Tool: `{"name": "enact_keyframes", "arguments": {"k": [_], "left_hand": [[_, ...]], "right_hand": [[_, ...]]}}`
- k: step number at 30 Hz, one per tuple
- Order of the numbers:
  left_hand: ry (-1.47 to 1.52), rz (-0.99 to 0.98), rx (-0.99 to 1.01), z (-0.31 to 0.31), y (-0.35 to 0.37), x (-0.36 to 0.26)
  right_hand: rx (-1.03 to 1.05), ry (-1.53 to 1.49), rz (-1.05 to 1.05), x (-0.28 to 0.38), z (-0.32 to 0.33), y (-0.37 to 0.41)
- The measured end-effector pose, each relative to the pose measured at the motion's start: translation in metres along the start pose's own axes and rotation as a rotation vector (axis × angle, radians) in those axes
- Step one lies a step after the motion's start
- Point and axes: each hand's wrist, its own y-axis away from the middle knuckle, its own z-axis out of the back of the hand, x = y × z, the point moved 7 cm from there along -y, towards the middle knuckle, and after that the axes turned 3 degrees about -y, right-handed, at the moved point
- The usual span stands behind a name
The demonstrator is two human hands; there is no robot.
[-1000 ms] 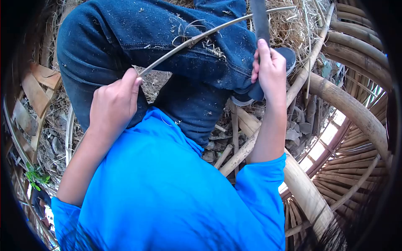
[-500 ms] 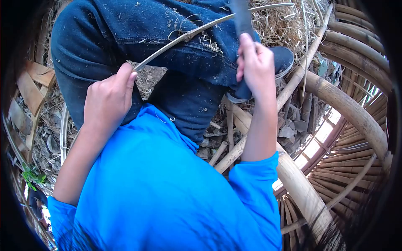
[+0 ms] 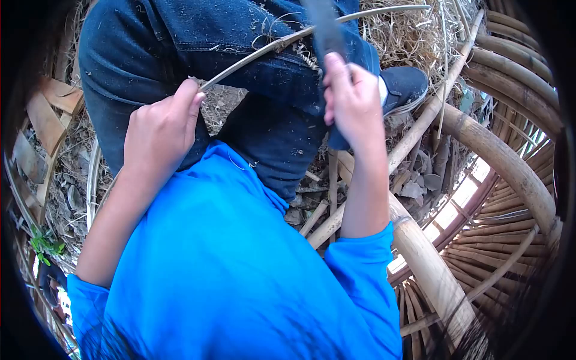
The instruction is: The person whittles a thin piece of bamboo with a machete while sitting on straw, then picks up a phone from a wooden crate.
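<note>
My left hand (image 3: 161,126) is closed round the near end of a thin bamboo strip (image 3: 246,60), thumb along its top. The strip slants up to the right over my jeans (image 3: 210,27), with a knot partway along, and its far end bends out past my knee. A large knife (image 3: 325,27) with a dark handle is gripped in my right hand (image 3: 355,102). Its blade, blurred by motion, points away from me and crosses over the strip. Thin curled shavings (image 3: 307,59) lie on the jeans by the strip.
A heap of pale shavings (image 3: 402,39) lies beyond my shoe (image 3: 405,87). Thick bamboo poles (image 3: 498,153) curve along the right side, with slatted bamboo (image 3: 504,240) behind them. Flat wooden pieces (image 3: 45,123) are at the left, and stones (image 3: 414,186) cover the ground.
My right hand and the knife have moved left along the strip, toward my left hand. The left hand keeps its hold, with the strip shifted slightly.
</note>
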Motion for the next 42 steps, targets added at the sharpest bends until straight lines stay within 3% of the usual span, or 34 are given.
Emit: {"name": "enact_keyframes", "arguments": {"k": [2, 6, 10, 13, 15, 18, 23, 27, 29, 31, 34, 38, 42], "left_hand": [[-0.057, -0.015, 0.022, -0.001, 0.0, -0.001], [-0.048, -0.018, 0.032, -0.001, 0.002, 0.002], [-0.076, -0.011, 0.024, -0.003, 0.0, 0.001], [-0.049, -0.004, 0.024, -0.001, 0.001, 0.001], [-0.067, -0.025, -0.022, 0.0, 0.002, 0.0], [-0.069, -0.019, 0.012, -0.002, 0.001, -0.001], [-0.071, -0.022, 0.003, 0.0, -0.001, 0.001], [-0.052, 0.003, 0.032, -0.003, 0.002, 0.001], [-0.033, -0.016, -0.004, 0.001, 0.002, 0.0], [-0.05, 0.005, 0.003, 0.0, 0.001, 0.0], [0.001, 0.007, 0.039, 0.004, -0.006, -0.009], [0.015, -0.015, 0.038, 0.009, -0.026, -0.024], [0.011, -0.065, -0.015, 0.002, -0.043, -0.029]], "right_hand": [[-0.112, -0.032, 0.008, -0.007, 0.018, -0.014], [-0.03, 0.041, 0.042, 0.002, 0.006, 0.002], [-0.136, -0.066, -0.018, -0.01, 0.031, -0.015], [0.034, 0.035, 0.054, -0.001, -0.018, 0.01], [0.036, 0.041, 0.038, -0.002, -0.012, 0.006], [-0.134, -0.084, 0.004, -0.007, 0.013, -0.013], [0.066, 0.06, 0.067, 0.003, -0.016, 0.01], [-0.188, -0.077, 0.04, -0.008, 0.012, -0.011], [-0.051, 0.108, 0.078, 0.002, -0.011, 0.004], [0.009, 0.072, 0.072, 0.001, -0.018, 0.009], [-0.104, -0.086, 0.01, -0.004, 0.002, -0.003], [0.134, -0.055, -0.035, 0.003, -0.034, 0.025], [-0.167, -0.313, -0.079, -0.013, 0.017, 0.004]]}}
